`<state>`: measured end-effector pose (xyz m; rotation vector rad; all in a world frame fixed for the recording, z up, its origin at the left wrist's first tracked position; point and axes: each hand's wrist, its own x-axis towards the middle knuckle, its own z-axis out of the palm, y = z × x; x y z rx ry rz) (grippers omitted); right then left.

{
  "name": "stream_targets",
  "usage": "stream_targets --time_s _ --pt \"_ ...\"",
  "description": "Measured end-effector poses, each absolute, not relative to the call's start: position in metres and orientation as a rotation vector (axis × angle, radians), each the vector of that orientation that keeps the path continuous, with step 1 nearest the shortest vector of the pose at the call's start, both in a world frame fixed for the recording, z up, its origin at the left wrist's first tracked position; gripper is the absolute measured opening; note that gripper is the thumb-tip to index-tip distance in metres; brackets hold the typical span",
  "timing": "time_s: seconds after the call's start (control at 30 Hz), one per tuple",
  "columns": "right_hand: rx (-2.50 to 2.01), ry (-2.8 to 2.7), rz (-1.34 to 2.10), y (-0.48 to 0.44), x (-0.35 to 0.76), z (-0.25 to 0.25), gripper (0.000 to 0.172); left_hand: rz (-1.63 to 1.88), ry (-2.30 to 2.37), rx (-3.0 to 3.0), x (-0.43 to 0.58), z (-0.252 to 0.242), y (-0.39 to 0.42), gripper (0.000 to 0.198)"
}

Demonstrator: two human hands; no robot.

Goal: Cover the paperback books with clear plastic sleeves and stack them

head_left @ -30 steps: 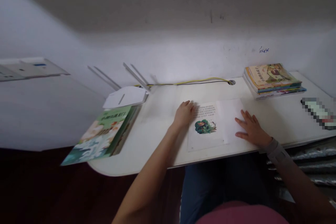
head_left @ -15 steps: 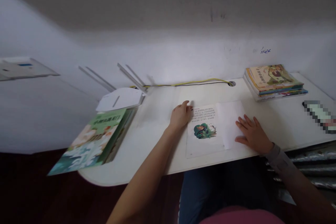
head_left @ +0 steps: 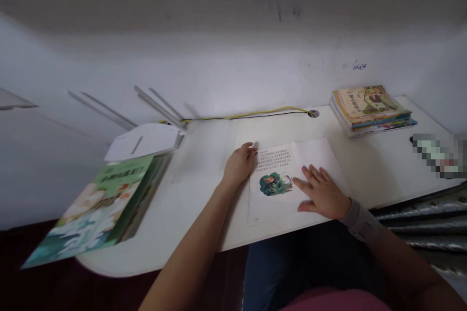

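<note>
An opened book [head_left: 270, 206] lies on the white desk in front of me. Its left page carries lines of print and a green picture of plants, while the visible part of the right page looks blank. My left hand [head_left: 239, 165] is at the upper left edge of the book, its fingers curled against the margin; the fingertips are partly hidden. Across the lower part of the right page, close to the fold, my right hand [head_left: 323, 192] rests flat with its fingers spread. A grey band [head_left: 359, 218] circles the right wrist.
On the left, a green-covered book [head_left: 98, 204] tops a stack overhanging the desk [head_left: 197, 204], beside a white router [head_left: 146, 141] with long antennas. A yellow cable [head_left: 255, 113] runs along the wall to a hole. Stacked books [head_left: 372, 107] and a blurred-out phone-like object [head_left: 434, 153] are at right.
My right hand has slid left over the right page, from its outer side to near the fold. My left hand stays at the book's left edge. The camera view has shifted slightly right.
</note>
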<state>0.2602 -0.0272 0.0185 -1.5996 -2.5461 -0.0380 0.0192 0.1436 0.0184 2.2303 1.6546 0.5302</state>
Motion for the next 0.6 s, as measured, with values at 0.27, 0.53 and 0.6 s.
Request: stream_targets --time_s 0.27,0.53,0.6 --pt "-1.647 -2.525 0.011 -0.0292 0.2604 0.0182 0.078 0.569 1.65 2.168 0.0176 0.019 0.1429 0.037" --pt "-1.688 -2.501 -0.031 -0.032 0.2638 0.0181 0.078 0.553 1.685 2.113 0.0207 0.0253 0.1399 0.035" --pt "-1.693 -2.494 -0.04 -0.0327 0.2635 0.0178 0.077 0.551 1.686 2.115 0.0211 0.0255 0.1394 0.034"
